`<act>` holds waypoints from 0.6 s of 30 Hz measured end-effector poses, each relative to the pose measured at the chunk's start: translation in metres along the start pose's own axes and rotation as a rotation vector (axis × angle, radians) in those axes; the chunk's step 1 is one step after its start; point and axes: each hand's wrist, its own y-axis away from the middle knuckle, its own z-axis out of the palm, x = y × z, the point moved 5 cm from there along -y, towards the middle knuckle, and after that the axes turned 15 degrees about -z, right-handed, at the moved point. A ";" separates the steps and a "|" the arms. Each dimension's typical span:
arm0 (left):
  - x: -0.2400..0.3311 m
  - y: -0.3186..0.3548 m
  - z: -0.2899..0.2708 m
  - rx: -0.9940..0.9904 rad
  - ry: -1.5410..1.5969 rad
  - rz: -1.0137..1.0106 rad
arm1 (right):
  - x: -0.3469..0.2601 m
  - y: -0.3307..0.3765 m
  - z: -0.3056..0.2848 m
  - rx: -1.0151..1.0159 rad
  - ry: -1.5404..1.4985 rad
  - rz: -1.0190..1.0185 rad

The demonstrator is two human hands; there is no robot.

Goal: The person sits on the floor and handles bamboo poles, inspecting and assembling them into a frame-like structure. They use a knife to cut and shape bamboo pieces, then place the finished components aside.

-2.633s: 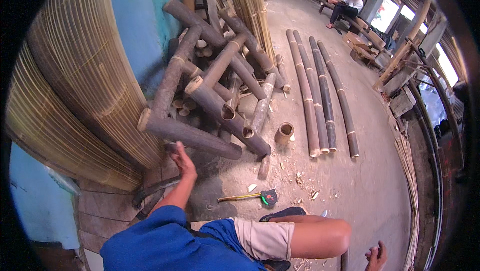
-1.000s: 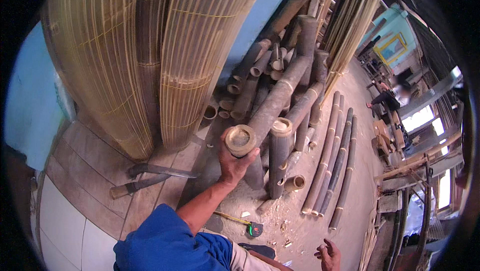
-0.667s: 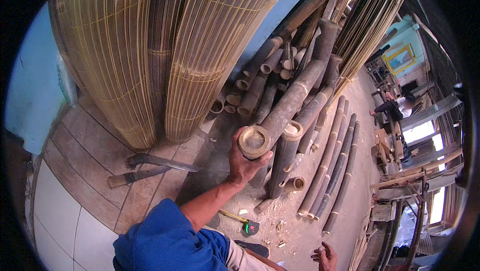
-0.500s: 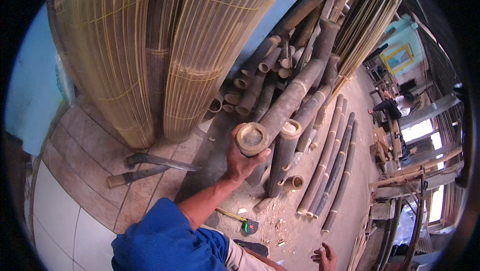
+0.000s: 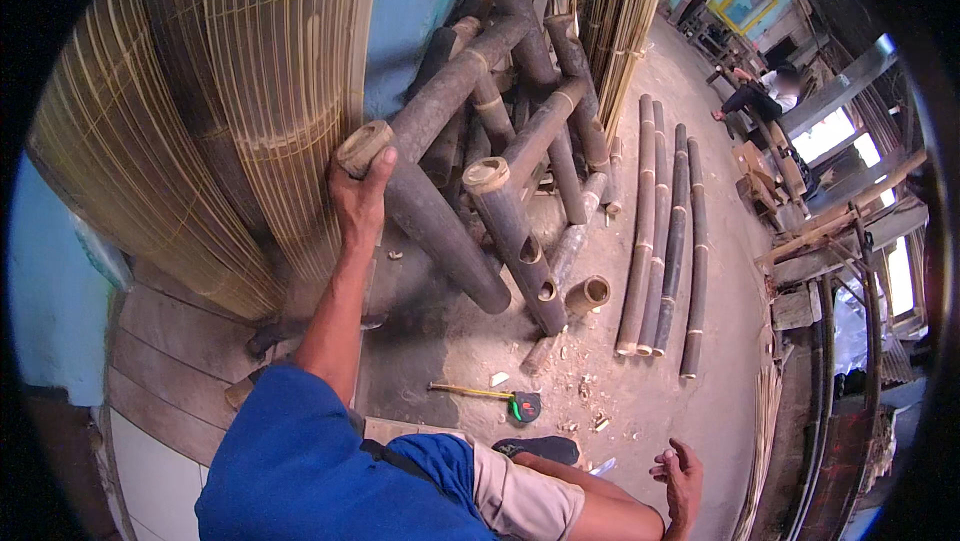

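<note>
My left hand (image 5: 360, 181) is wrapped round the upper end of a thick dark bamboo leg (image 5: 440, 236), which leans with its foot toward the right. A bamboo crosspiece (image 5: 455, 86) runs back from this leg to more joined poles. Beside it stands a second bamboo leg (image 5: 515, 236) with holes cut near its lower end, joined to its own crosspiece (image 5: 545, 131). My right hand (image 5: 682, 481) is held low at the right near my knee, fingers loosely bent and apart, with nothing in it.
A tape measure (image 5: 524, 406) lies partly drawn out among wood chips. Several bamboo poles (image 5: 675, 231) rest on the floor at right. Rolled bamboo blinds (image 5: 290, 91) stand at left, above a partly hidden blade (image 5: 262, 339). A seated person (image 5: 770, 91) is far right.
The view has shifted. My left hand has swung the bamboo leg's top leftward, so the leg now shows at a slant, apart from the second one. My right hand stays low and free.
</note>
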 end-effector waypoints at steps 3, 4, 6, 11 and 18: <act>-0.021 0.004 -0.002 -0.013 0.124 -0.069 | 0.000 0.000 0.002 -0.010 -0.003 0.044; -0.033 0.007 -0.001 -0.020 0.140 -0.118 | -0.002 -0.001 0.002 -0.009 -0.007 0.036; -0.061 0.014 0.002 -0.037 0.185 -0.207 | -0.004 -0.001 0.000 -0.002 -0.008 0.040; -0.119 0.032 0.011 -0.027 0.338 -0.225 | -0.003 0.003 -0.001 -0.043 0.012 -0.026; -0.151 0.019 0.027 0.145 0.198 -0.444 | 0.011 0.012 -0.002 0.040 -0.041 0.038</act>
